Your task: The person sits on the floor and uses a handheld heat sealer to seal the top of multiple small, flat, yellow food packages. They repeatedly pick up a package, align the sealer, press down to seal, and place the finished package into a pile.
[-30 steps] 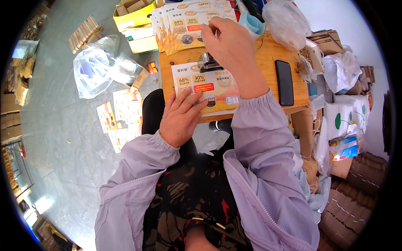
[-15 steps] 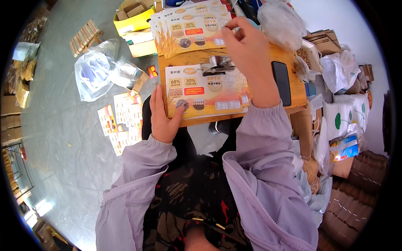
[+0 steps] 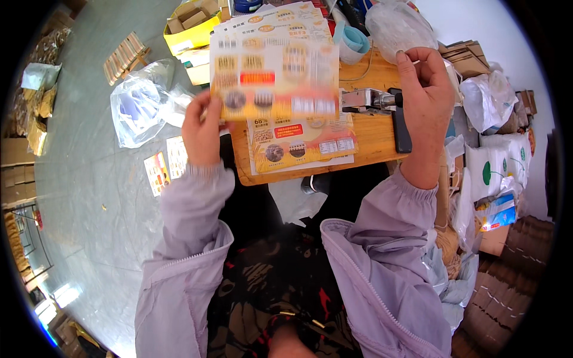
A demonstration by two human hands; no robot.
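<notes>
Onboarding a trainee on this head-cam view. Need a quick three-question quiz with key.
1. Which hand holds the raised printed sheet?
2. True or false: the black phone lies to the right of the lower sheets on the wooden table.
3. At the upper left, the box with cardboard pieces in it is mainly: A) blue, B) yellow, C) white.

Key:
1. The left hand, gripping its left edge.
2. True.
3. B.
</notes>
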